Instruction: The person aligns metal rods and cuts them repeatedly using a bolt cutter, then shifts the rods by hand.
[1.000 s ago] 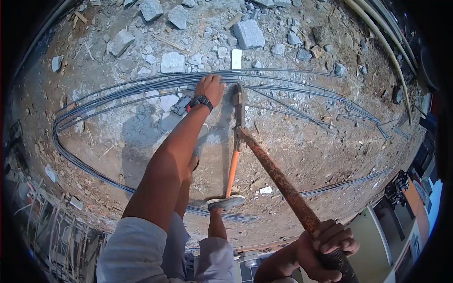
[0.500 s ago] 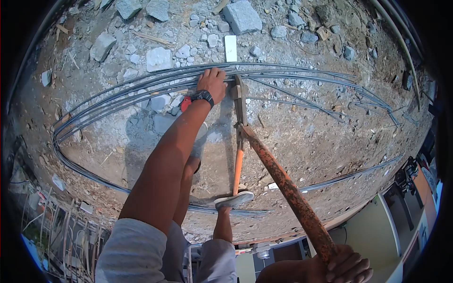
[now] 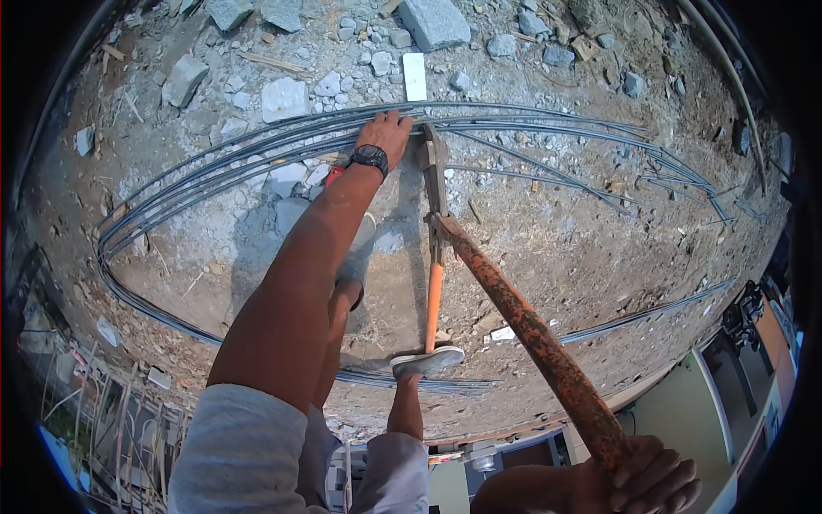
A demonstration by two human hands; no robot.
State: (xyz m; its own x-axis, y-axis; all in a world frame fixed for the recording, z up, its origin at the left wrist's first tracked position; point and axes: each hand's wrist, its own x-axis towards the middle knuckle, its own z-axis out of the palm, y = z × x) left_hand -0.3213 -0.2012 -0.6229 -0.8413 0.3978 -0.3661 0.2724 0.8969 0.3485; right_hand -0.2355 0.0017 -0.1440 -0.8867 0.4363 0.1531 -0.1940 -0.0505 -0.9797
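My left hand (image 3: 387, 137) lies over a bundle of thin steel rods (image 3: 282, 141), with its fingers curled round them. Just right of it, the jaws of a bolt cutter (image 3: 435, 176) reach the rods; whether they bite on one I cannot tell. One orange handle (image 3: 435, 300) runs down to my shoe (image 3: 432, 361), which rests at its lower end. My right hand (image 3: 655, 475) is wrapped round the end of the other, rust-worn handle (image 3: 535, 334). The two handles stand wide apart.
Broken stones (image 3: 435, 24) and rubble lie beyond the rods. A flat white piece (image 3: 414, 77) touches the bundle's far side. The rods bend round at the left, and their other run (image 3: 651, 320) passes near my feet. Thin sticks (image 3: 111, 428) stand at lower left.
My right hand has moved a little to the right with its handle, slightly widening the angle between the handles. The view has shifted slightly. My left hand stays on the rods.
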